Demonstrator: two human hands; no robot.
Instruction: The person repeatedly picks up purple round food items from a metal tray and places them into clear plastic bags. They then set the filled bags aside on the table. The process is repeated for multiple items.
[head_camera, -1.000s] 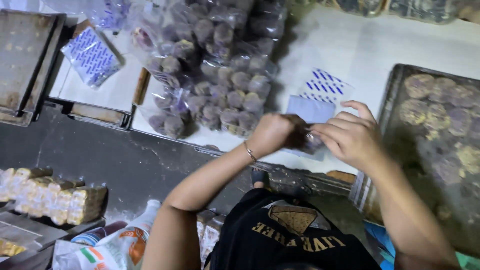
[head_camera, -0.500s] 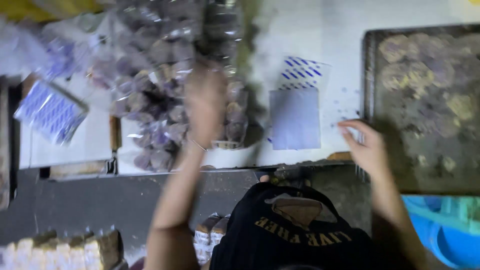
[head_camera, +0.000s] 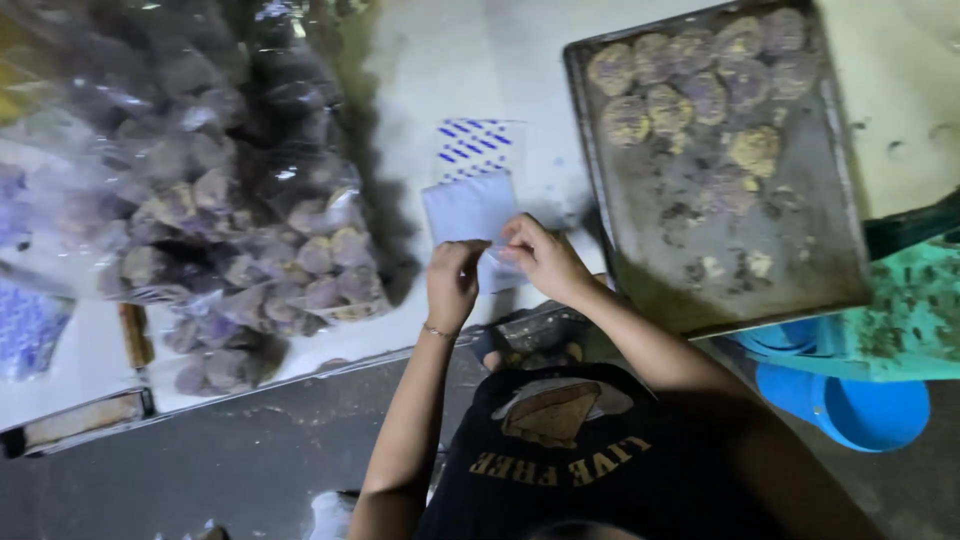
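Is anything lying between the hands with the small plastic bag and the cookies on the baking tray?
Nothing visible does. Both hands, left and right, pinch the small plastic bag; only bare white tabletop separates them from the baking tray and its cookies.

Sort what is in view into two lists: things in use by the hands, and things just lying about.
In use:
left hand
right hand
small plastic bag pinched by both hands
striped bags just beyond it
baking tray with cookies

Lying about:
pile of bagged cookies
blue bucket
wooden-handled tool
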